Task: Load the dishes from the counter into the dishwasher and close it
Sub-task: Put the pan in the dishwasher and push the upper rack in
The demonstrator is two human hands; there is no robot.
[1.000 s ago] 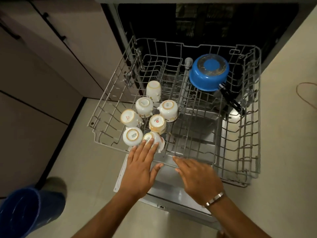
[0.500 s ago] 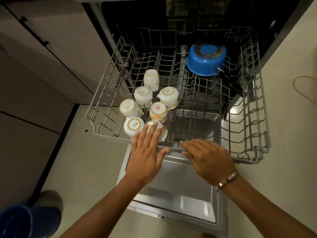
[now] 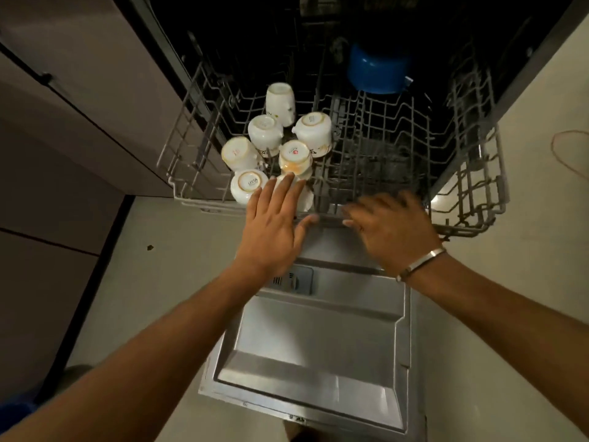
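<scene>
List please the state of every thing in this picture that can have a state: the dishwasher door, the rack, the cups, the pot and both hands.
Dishwasher door: open, folded down flat.
Rack: partly slid in, front end out.
White cups: upside down, clustered in the rack's left side.
Blue pot: upside down at the rack's back.
Left hand: fingers straight, against the rack's front rim.
Right hand: blurred, at the front rim.

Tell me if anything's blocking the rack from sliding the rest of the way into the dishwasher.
Nothing visible blocks it. The rack is partly inside the dark tub, with the cups and blue pot sitting within its walls. The left hand and right hand are at its front edge. The tub's depths are too dark to check.
</scene>
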